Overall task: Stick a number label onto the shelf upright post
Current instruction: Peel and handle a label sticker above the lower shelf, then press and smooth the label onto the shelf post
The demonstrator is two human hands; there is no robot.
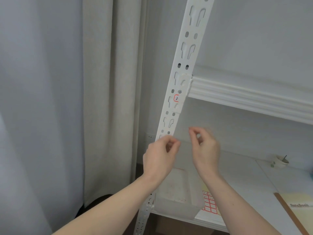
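Note:
The white slotted upright post [182,68] runs slanted from top right to bottom left. On it, just below the upper shelf beam [245,97], is stuck a small red-bordered label [176,98] marked "2". My left hand [160,156] hovers lower down, in front of the post, with its fingers curled loosely towards the thumb; I see nothing between them. My right hand [205,148] hangs to the right of the post, clear of it, thumb and forefinger bent with a gap between the tips. Both hands are blurred.
On the lower shelf board [240,177] lie a sheet of red-bordered labels [210,203], a translucent plastic box [177,195], a notebook [298,209] and a small cup [282,161]. A pale curtain [110,99] hangs left of the post.

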